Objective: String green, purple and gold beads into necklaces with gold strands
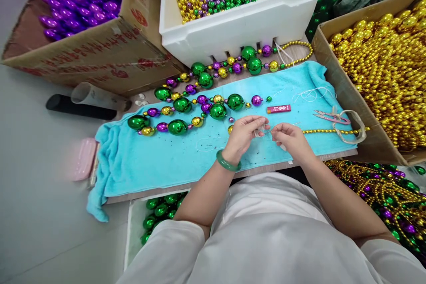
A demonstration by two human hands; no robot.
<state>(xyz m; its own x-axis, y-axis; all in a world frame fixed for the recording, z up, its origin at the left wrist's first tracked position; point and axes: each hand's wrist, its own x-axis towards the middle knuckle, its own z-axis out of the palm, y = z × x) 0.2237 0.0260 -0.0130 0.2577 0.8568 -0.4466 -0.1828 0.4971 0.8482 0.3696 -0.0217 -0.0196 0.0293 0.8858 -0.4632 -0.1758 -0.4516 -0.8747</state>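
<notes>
Clear thread over a blue towel, pinched in the fingertips of the left hand and right hand, gold beads trailing right, pink snips near them, bead strand beyond the left hand, foam box of beads behind.
</notes>
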